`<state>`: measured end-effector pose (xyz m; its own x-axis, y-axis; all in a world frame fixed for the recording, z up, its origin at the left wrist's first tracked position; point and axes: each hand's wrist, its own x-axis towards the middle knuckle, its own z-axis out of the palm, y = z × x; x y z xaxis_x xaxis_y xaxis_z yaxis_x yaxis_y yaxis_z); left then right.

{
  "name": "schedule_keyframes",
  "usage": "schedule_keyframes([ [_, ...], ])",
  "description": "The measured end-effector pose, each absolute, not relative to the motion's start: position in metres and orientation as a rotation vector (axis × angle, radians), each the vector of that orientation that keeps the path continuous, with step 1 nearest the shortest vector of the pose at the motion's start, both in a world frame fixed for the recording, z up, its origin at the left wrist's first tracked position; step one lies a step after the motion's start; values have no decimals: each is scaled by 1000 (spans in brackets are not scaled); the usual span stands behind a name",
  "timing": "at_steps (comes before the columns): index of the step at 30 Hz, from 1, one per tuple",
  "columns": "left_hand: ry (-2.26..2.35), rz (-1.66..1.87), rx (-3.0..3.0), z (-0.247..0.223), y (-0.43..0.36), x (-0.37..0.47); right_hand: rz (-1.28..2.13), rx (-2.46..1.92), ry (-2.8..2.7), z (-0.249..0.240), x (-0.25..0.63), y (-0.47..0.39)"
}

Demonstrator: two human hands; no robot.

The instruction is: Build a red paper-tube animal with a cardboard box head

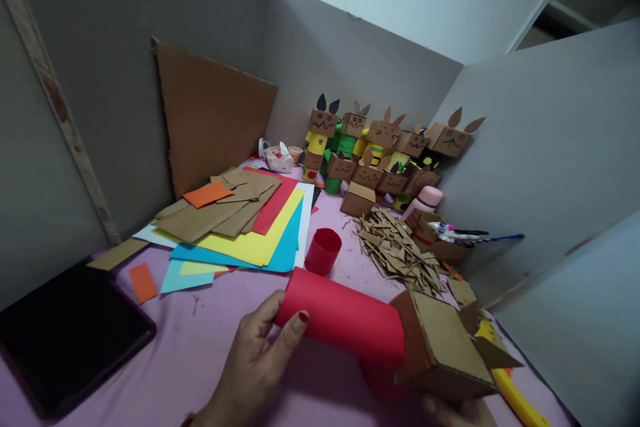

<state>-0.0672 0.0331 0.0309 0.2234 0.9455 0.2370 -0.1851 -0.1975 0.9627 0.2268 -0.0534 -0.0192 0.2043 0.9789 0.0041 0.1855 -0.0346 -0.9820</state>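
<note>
A red paper tube (345,317) lies sideways above the table, its right end against a cardboard box head (445,340) with pointed cardboard ears. My left hand (265,347) grips the tube's left end between thumb and fingers. Under the box, my right hand (457,410) shows only in part at the bottom edge, and its fingers are mostly hidden. Another red piece (383,380) shows below the tube, partly covered by it. A short red paper cylinder (324,252) stands upright just beyond the tube.
Coloured paper (280,233) and cardboard pieces (225,210) are stacked left of centre. A black tablet-like device (75,333) lies at left. Cardboard scraps (400,250) form a pile at right, with finished box-headed figures (385,133) behind. Something yellow (517,397) lies at lower right.
</note>
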Motion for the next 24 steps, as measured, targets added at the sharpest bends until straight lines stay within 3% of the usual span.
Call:
schedule_keyframes([
  [11, 1113, 1505, 1200, 30, 43, -73, 795, -1446, -1167, -38, 241, -48],
  [17, 1223, 1625, 1091, 31, 58, -78, 619, -1353, -859, -26, 216, -47],
  [24, 1465, 1608, 1161, 20, 79, -90, 994, -960, -664, -10, 205, -49],
])
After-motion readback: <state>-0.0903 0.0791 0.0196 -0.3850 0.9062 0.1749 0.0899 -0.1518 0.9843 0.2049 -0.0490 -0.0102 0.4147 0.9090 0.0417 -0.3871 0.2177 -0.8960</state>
